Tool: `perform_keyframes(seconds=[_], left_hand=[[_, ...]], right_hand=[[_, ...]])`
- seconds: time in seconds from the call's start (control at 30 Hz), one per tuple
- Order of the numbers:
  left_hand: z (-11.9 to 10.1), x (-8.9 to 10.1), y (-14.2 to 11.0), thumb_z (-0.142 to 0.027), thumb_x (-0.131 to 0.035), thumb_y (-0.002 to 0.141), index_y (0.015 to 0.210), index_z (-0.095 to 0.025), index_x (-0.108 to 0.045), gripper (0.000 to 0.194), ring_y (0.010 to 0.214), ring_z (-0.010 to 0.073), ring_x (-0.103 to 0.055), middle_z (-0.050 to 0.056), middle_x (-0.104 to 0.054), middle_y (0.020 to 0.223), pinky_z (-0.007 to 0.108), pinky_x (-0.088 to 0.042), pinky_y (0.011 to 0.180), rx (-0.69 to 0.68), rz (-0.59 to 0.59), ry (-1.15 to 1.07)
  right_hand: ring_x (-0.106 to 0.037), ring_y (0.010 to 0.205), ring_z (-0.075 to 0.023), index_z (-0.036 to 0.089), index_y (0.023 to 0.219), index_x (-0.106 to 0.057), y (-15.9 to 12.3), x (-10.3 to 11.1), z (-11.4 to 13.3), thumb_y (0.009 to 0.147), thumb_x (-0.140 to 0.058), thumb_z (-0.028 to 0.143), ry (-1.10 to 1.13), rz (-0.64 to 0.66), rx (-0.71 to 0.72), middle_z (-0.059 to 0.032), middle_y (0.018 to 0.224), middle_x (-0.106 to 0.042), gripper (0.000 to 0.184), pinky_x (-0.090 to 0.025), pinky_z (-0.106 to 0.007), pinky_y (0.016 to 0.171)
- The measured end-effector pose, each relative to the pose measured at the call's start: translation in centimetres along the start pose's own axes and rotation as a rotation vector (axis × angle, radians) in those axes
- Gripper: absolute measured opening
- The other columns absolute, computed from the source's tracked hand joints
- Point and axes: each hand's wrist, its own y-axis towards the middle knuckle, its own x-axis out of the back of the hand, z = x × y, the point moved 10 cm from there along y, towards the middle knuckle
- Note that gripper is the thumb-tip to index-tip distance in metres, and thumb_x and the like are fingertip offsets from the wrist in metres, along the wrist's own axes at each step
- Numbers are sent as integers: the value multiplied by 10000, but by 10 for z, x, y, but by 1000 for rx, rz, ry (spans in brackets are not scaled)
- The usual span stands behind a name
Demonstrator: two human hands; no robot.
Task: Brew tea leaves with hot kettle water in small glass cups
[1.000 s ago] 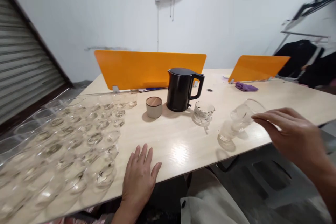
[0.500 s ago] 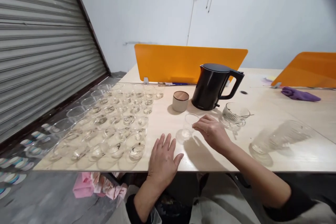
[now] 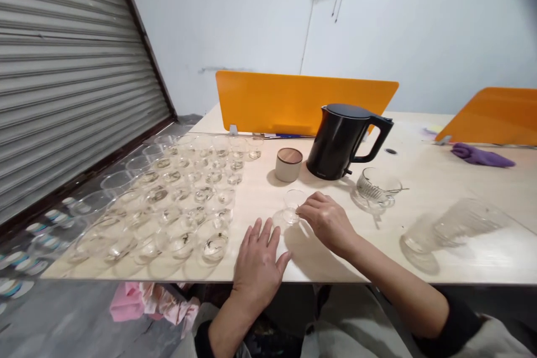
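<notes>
My right hand (image 3: 325, 221) has its fingertips pinched on the right side of a small clear plastic cup (image 3: 291, 208). The cup is upright, at or just above the table; which of the two I cannot tell. My left hand (image 3: 260, 260) lies flat near the front edge, fingers spread, holding nothing. To its left stand rows of clear cups (image 3: 215, 241), several with dark bits in the bottom. Behind the held cup are a pale canister (image 3: 288, 170) with a wooden lid and a black kettle (image 3: 335, 142). A ribbed glass cup (image 3: 375, 187) with a thin utensil across it sits right of them.
A toppled stack of clear cups (image 3: 465, 224) lies on the right of the table. Orange dividers (image 3: 268, 100) rise at the back, with a purple cloth (image 3: 482, 155) at the far right. Pink cloth or paper (image 3: 128, 301) is below the front edge.
My right hand has shifted left with the clear cup, towards the rows. My left hand stays flat on the table. The view has tilted slightly.
</notes>
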Motion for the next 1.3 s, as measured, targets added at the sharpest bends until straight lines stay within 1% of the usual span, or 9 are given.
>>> perform_keyframes(seconds=[0.17, 0.3, 0.43, 0.53, 0.63, 0.8, 0.93, 1.07, 1.3], left_hand=[[-2, -1, -2, -412, -589, 998, 1398, -161, -633, 474, 1469, 375, -461, 136, -551, 1553, 557, -423, 1183, -42, -59, 20], [-2, -7, -5, -402, -603, 987, 1398, -154, -633, 481, 1458, 387, -471, 149, -557, 1544, 568, -422, 1173, -67, -96, 20], [-1, -8, -6, -409, -588, 994, 1413, -150, -622, 494, 1461, 392, -464, 156, -551, 1548, 576, -404, 1182, -68, -82, 17], [-1, -7, -5, -418, -576, 1001, 1405, -135, -630, 496, 1460, 404, -461, 173, -551, 1543, 587, -411, 1173, -66, -45, 28], [-2, -5, -5, -410, -567, 1008, 1403, -127, -632, 490, 1462, 403, -459, 178, -554, 1539, 590, -424, 1163, -65, -25, 41], [-3, -5, -6, -413, -568, 1010, 1409, -152, -632, 481, 1467, 382, -459, 148, -554, 1547, 573, -430, 1169, -66, -39, 44], [-2, -5, -5, -408, -574, 1005, 1410, -161, -635, 479, 1468, 366, -462, 130, -550, 1555, 551, -434, 1176, -36, -51, 38], [-1, -4, -2, -472, -578, 998, 1409, -184, -638, 505, 1473, 354, -463, 112, -546, 1561, 536, -432, 1189, -4, -52, 17], [0, -5, 0, -511, -587, 989, 1422, -207, -627, 530, 1478, 353, -456, 105, -539, 1568, 536, -446, 1182, 12, -43, 3]], right_hand=[[-611, 903, -228, 187, 852, -754, 2, -1, 2, 974, -655, 157, -22, 25, -6, -49, 816, -741, 160, -437, -349, 779], [-638, 960, -248, 184, 971, -771, 1, 3, 3, 931, -708, 147, 17, 19, -3, -60, 931, -780, 83, -485, -391, 828], [-628, 1131, -286, 187, 1191, -734, -4, 24, -1, 904, -723, 134, 88, -43, -11, -97, 1196, -765, 292, -508, -471, 957], [-610, 1185, -291, 216, 1306, -688, -6, 46, -23, 935, -686, 170, 149, -149, -111, -101, 1271, -736, 374, -509, -491, 1012], [-610, 1213, -310, 235, 1413, -621, -3, 50, -58, 954, -690, 317, 204, -228, -269, -113, 1326, -701, 471, -502, -514, 1043], [-531, 1382, -343, 237, 1588, -421, 23, 5, -116, 896, -698, 582, 392, -184, -494, -159, 1569, -497, 821, -447, -540, 1128], [-405, 1493, -359, 228, 1632, -345, 55, -34, -148, 836, -712, 648, 458, -124, -601, -178, 1633, -408, 972, -334, -538, 1217], [-336, 1532, -366, 206, 1628, -353, 88, -61, -159, 742, -793, 630, 465, -74, -598, -181, 1619, -428, 1076, -258, -511, 1259], [-476, 1423, -357, 195, 1574, -441, 112, -85, -165, 676, -851, 552, 438, -86, -621, -193, 1515, -518, 1050, -359, -478, 1197]])
